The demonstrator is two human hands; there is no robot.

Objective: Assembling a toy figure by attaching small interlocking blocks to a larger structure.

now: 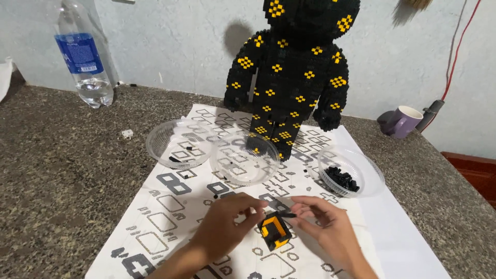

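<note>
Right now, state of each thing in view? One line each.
left hand: gripping the small block piece
right hand: pinching a thin black brick at the piece's top
small block piece: black and orange, unfinished, hollow in the middle
bear figure: upright, assembled
left bowl: nearly empty
middle bowl: nearly empty
right bowl: holds black bricks
bottle: upright, mostly empty
purple mug: upright

small brick block [274,231] | black with orange-yellow inside | tilted, on printed paper sheet [170,206] | thin black piece [285,215] just above it
</note>
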